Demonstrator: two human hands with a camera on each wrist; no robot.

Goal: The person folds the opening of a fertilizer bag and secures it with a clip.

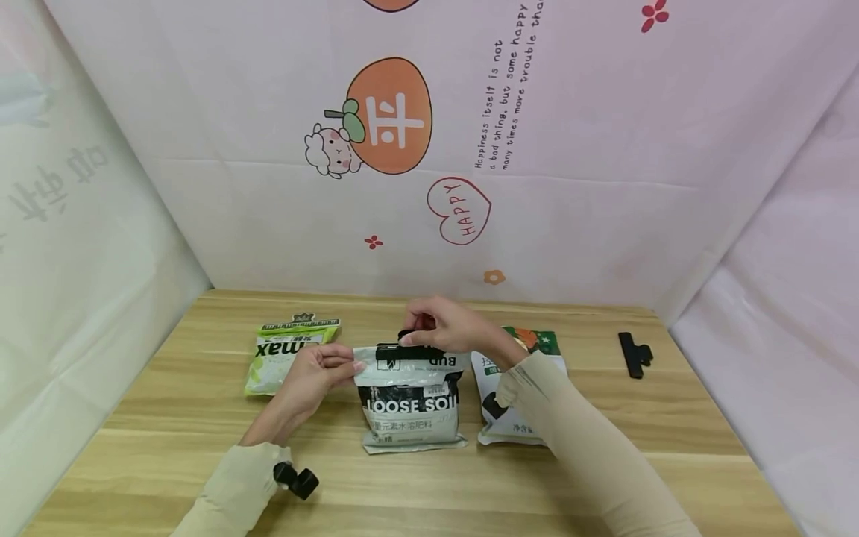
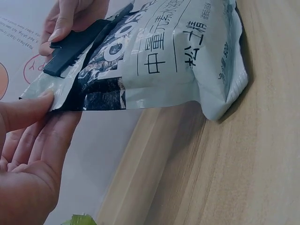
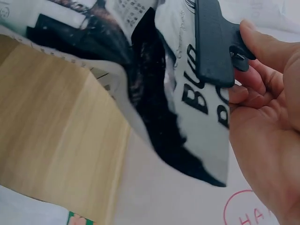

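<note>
A grey and black bag of loose soil (image 1: 409, 414) stands on the wooden table, its top edge folded down. Thumb and fingers of my left hand (image 1: 312, 379) pinch the folded top at its left corner. A black bag clip (image 1: 389, 352) lies across the fold. My right hand (image 1: 448, 324) pinches the clip's handles from above, with the thumb on the near one in the right wrist view. In the left wrist view the clip (image 2: 70, 50) overlaps the folded strip near its middle.
Behind my left hand lies a green and white bag (image 1: 267, 373) with a clip (image 1: 302, 324) along its top. A white and green bag (image 1: 552, 344) sits partly behind my right forearm. Farther right is a loose black clip (image 1: 629, 353). A printed cloth (image 1: 570, 239) hangs along the table's back edge.
</note>
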